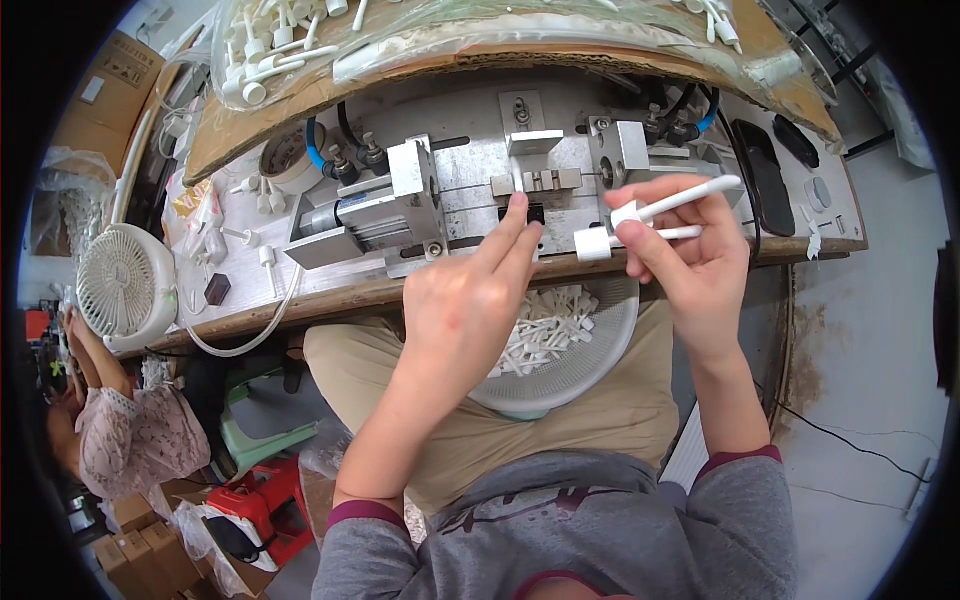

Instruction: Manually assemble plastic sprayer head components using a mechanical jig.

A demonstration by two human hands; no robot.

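Nearest me, on the lap, I have a pale mesh basin (606, 375) carrying a crowd of small white pieces (545, 340); whether those are finished or waiting I can't tell from here. Above and to the right of it, my right hand (708, 268) has thumb and fingers closed on two white capped sticks (593, 245), caps to the left, stems running off to the right, both clear of the fixture. My left hand (465, 298) reaches in at the metal block (563, 180), index and middle fingers stretched out, the index tip at the near end of a white stick (517, 177) lying at the block's left part. The thumb is hidden, so I can't tell whether I'm pinching that stick or only pressing it. I'd judge this one cycle under way: a single piece at the block, its step not yet done, and the pair in my right hand to be dealt with around it. On either side, the left cylinder unit (412, 185) and right cylinder unit (621, 152) stand apart from the block. Farthest off, a heap of white capped parts (255, 50) sits on the cardboard (222, 128), so I reckon plenty of the batch remains
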